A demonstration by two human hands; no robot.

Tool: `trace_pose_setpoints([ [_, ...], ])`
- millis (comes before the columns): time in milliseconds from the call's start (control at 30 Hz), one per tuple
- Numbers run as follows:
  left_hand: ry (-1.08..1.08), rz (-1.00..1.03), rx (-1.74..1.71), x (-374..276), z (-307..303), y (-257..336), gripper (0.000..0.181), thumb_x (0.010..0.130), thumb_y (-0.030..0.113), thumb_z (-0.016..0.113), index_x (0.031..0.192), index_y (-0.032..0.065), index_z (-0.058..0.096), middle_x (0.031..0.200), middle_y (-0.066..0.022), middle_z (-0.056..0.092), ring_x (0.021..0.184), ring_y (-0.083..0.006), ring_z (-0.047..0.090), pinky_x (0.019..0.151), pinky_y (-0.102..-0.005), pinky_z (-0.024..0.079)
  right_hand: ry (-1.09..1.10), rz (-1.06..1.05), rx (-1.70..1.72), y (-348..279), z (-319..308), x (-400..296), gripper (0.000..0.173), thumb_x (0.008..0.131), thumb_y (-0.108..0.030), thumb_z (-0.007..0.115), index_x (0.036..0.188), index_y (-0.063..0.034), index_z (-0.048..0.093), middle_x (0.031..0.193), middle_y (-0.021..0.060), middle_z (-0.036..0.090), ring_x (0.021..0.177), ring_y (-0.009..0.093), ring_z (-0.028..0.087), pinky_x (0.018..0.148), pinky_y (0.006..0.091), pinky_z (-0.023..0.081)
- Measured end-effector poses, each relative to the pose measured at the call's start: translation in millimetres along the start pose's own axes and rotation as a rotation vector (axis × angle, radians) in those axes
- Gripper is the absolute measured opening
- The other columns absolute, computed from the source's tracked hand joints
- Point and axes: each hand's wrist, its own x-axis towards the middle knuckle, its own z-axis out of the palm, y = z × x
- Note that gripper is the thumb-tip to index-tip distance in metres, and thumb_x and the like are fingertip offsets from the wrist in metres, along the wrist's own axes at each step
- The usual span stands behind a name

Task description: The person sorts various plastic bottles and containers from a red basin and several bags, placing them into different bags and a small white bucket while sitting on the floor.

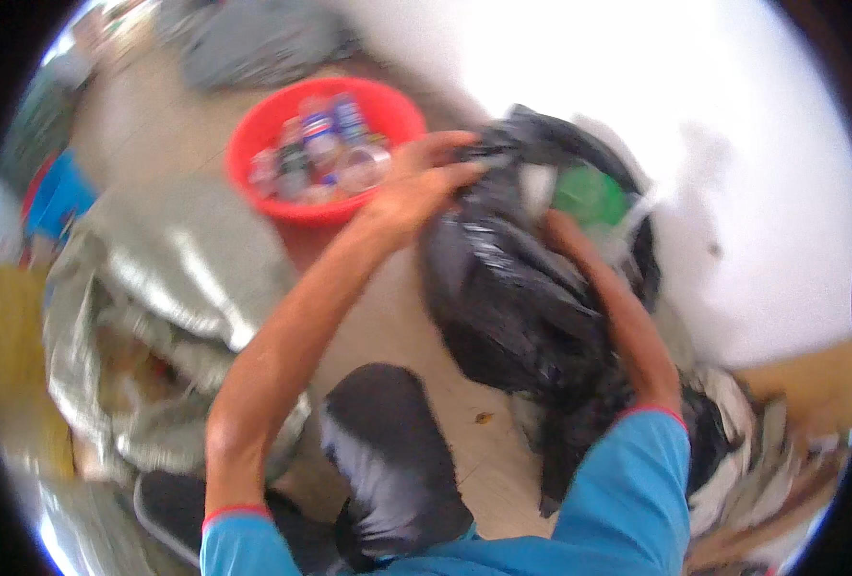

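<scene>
A black plastic bag (501,302) full of things stands against the white wall, its mouth turned up toward me. My left hand (429,169) grips the bag's rim on the near left side. Inside the mouth is my right hand (563,230), its fingers mostly hidden, close to a green translucent plastic item (590,196) and a white item (537,189). Whether it holds either one cannot be told. Left of the bag, a red plastic tub (253,194) contains several bottles and cans, among them a bottle with a blue and red label (319,133).
An open pale woven sack (181,266) with mixed contents sits at my left. Behind the tub lies a grey bag (268,43). A blue container (62,198) and a yellow sack (19,367) are at the far left. The white wall (750,237) bounds the right side.
</scene>
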Motion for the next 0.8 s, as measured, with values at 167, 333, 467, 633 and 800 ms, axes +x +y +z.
trace_pose_setpoints([
  [167, 0.128, -0.009, -0.057, -8.2, 1.9, 0.7, 0.045, 0.077, 0.007, 0.072, 0.121, 0.001, 0.064, 0.098, -0.0107, 0.068, 0.081, -0.0173, 0.063, 0.065, -0.0302, 0.053, 0.1, -0.065, 0.157, 41.8, 40.5, -9.4, 0.039, 0.093, -0.036, 0.057, 0.097, 0.0018, 0.066, 0.087, 0.0215, 0.067, 0.084, 0.038, 0.064, 0.076, 0.047, 0.047],
  [333, 0.258, 0.044, -0.4, -25.6, -42.2, 9.5, 0.036, 0.077, 0.001, 0.073, 0.112, 0.0004, 0.068, 0.101, -0.0133, 0.068, 0.09, -0.0201, 0.065, 0.072, -0.0295, 0.054, -0.084, 0.053, 1.284, 18.0, 10.5, -48.7, 0.054, 0.1, -0.046, 0.045, 0.131, -0.0034, 0.055, 0.121, 0.0113, 0.064, 0.11, 0.023, 0.057, 0.101, 0.0341, 0.041],
  [467, 0.183, 0.373, 0.239, -28.5, -56.9, -0.9, 0.035, 0.081, 0.003, 0.069, 0.116, 0.0028, 0.066, 0.111, -0.0119, 0.066, 0.104, -0.0231, 0.062, 0.092, -0.036, 0.05, 0.13, -0.03, 0.474, 81.5, -13.3, -66.1, 0.044, 0.104, -0.027, 0.042, 0.142, -0.0071, 0.048, 0.139, 0.0102, 0.055, 0.13, 0.022, 0.049, 0.112, 0.0323, 0.032],
  [633, 0.285, -0.036, -0.251, -52.7, -87.4, 14.2, 0.038, 0.09, 0.008, 0.061, 0.127, 0.0025, 0.059, 0.115, -0.0107, 0.064, 0.104, -0.0226, 0.061, 0.093, -0.0366, 0.048, 0.344, -0.02, 0.546, -60.2, -123.9, -125.6, 0.047, 0.09, -0.032, 0.068, 0.121, 0.0028, 0.064, 0.111, 0.0135, 0.07, 0.103, 0.018, 0.065, 0.091, 0.0352, 0.049],
  [800, 0.275, -0.054, -0.316, -49.4, -79.3, 17.9, 0.032, 0.088, 0.003, 0.063, 0.12, 0.0005, 0.06, 0.105, -0.0092, 0.067, 0.094, -0.0189, 0.064, 0.083, -0.0317, 0.051, 0.901, 0.519, -0.004, 122.2, -83.6, -163.0, 0.061, 0.083, -0.045, 0.069, 0.115, 0.0072, 0.064, 0.105, 0.0276, 0.068, 0.099, 0.041, 0.066, 0.088, 0.0391, 0.051],
])
